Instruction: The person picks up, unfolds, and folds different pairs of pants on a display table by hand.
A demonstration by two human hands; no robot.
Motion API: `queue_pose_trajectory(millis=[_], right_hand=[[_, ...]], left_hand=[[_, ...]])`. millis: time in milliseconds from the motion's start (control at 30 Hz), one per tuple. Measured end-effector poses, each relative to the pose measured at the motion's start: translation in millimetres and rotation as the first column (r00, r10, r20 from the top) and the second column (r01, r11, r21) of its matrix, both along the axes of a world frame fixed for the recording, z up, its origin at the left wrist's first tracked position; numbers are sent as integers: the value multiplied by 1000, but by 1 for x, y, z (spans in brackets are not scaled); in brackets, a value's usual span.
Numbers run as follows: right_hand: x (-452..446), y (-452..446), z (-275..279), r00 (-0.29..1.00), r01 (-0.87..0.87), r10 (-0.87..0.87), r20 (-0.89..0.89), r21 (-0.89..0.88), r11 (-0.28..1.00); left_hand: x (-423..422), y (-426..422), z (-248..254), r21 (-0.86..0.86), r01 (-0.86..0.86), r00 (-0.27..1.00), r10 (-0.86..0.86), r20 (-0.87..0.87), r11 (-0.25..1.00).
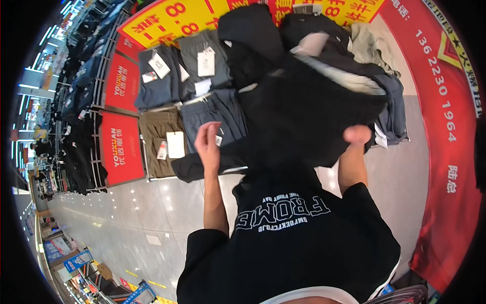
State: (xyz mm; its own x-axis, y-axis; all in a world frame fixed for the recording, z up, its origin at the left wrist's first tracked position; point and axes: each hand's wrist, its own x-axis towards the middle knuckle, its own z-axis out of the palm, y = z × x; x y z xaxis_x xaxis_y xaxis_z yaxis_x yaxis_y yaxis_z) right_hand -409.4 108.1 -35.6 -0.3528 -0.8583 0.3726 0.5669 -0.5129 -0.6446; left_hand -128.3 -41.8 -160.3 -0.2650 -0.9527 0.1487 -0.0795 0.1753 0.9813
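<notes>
A large pair of black trousers is spread in front of me over the display, smeared by motion, with one dark leg stretching left. My right hand grips its near right edge, the thumb on my side and the fingers mostly hidden by the cloth. My left hand is raised with fingers up and apart, holding nothing. Behind it are folded blue-grey trousers with a tag. Folded brown trousers with white tags lie to its left.
More folded grey trousers and loose dark clothes fill the display. A yellow price sign stands behind. Red panels and a rack of hanging dark clothes are at left. A red banner curves along the right.
</notes>
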Motion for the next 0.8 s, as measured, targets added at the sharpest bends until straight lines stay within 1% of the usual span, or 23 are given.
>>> queue_pose_trajectory(millis=[67,133,167,200,267,300,333,367,400,433,467,533,567,600,633,700,733,767,800], right_hand=[[28,-16,14,967,-228,242,-86,141,963],[45,-30,48,872,-454,466,-150,108,885],[53,-36,67,838,-515,514,-184,46,856],[60,-43,87,800,-574,558,-220,-13,819],[75,-60,105,752,-601,638,-168,224,767],[80,-64,120,745,-607,663,-72,339,719],[84,-75,120,750,-630,661,1,304,715],[87,-86,115,748,-652,659,79,271,708],[88,-97,104,757,-650,635,156,280,706],[87,-105,93,755,-651,638,148,280,706],[85,-113,82,775,-626,613,154,325,709],[82,-128,54,809,-574,567,158,425,700],[80,-134,32,807,-565,569,156,482,669],[82,-132,16,790,-591,576,209,512,623],[85,-128,0,771,-615,580,262,541,573],[97,-120,-62,693,-718,628,354,410,562],[96,-102,-63,726,-639,669,162,519,568],[98,-86,-63,716,-539,697,-33,609,583],[110,-78,-85,733,-577,676,77,597,558]], left_hand=[[-15,-17,17,9,159,987,-159,39,987],[-29,-23,35,49,331,942,-333,33,942],[-35,-19,44,83,421,906,-423,-3,903],[-40,-13,54,126,519,855,-517,-46,846],[-50,4,72,205,696,718,-672,-179,688],[-53,13,82,230,772,635,-722,-275,592],[-57,26,91,255,843,537,-755,-377,473],[-62,38,99,274,890,453,-763,-461,363],[-64,49,105,282,921,385,-747,-542,270],[-66,59,111,282,940,329,-721,-609,191],[-68,67,117,284,950,292,-682,-670,128],[-71,76,114,195,979,196,-592,-782,66],[-72,72,98,-35,999,-24,-535,-844,9],[-70,74,102,-20,997,22,-525,-851,74],[-69,69,103,-23,997,23,-534,-845,79],[-64,51,102,-165,962,-79,-357,-931,216],[-61,36,100,-164,935,-13,-433,-902,314],[-58,22,97,-163,897,69,-495,-866,410],[-54,15,122,-197,850,17,-399,-917,489]])
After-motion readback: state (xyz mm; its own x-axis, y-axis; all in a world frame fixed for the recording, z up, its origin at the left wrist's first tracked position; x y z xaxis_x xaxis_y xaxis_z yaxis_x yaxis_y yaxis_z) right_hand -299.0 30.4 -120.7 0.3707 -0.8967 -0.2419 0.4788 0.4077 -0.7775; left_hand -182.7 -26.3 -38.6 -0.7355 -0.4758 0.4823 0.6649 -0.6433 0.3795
